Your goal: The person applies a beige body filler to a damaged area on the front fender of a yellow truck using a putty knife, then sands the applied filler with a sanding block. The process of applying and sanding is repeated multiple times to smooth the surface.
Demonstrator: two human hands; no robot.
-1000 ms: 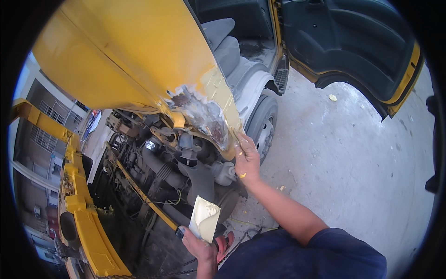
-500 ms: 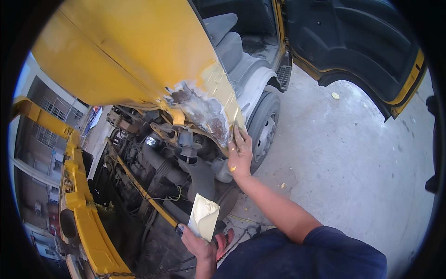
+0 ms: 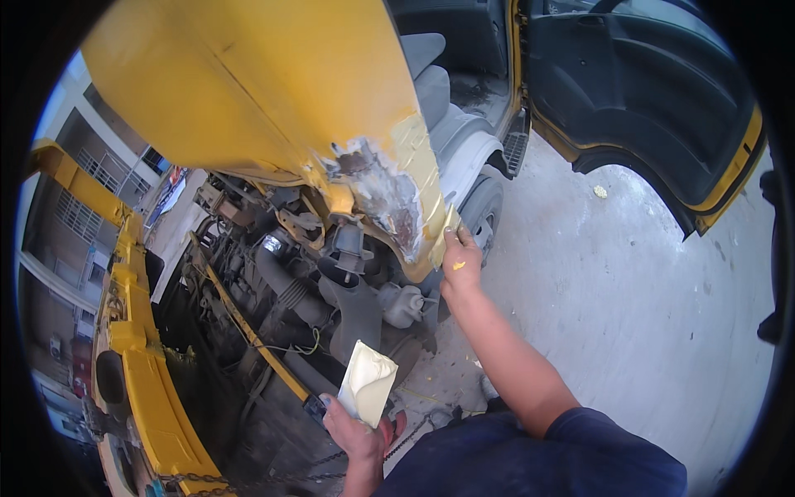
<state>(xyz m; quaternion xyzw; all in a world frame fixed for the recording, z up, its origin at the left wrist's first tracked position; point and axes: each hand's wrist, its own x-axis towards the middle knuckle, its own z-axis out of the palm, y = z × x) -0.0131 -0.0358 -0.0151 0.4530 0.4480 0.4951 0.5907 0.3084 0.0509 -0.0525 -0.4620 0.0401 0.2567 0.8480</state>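
Note:
My right hand (image 3: 461, 255) is closed on a thin, pale-yellow putty spreader (image 3: 445, 235) at the lower corner of the yellow cab panel (image 3: 240, 74). A smear of yellow filler marks the back of that hand. Cream-coloured filler (image 3: 416, 153) runs in a strip down the panel's edge, beside a rough grey-and-brown bare patch (image 3: 381, 195). Lower down, my left hand (image 3: 354, 432) grips a small flat putty board (image 3: 354, 406), which carries a thick heap of cream filler (image 3: 370, 374).
Under the raised panel lie engine parts (image 3: 290, 282) and a white plastic reservoir (image 3: 403, 306). A yellow bumper beam (image 3: 157, 389) and a chain (image 3: 199, 478) are at the left. Behind the panel stand a front wheel (image 3: 487, 211) and an open cab door (image 3: 638, 99). Concrete floor (image 3: 613, 315) spreads to the right.
My right hand has moved right and slightly outward off the panel's lower edge, with the spreader now showing. The view has shifted a little; my left hand still holds the board.

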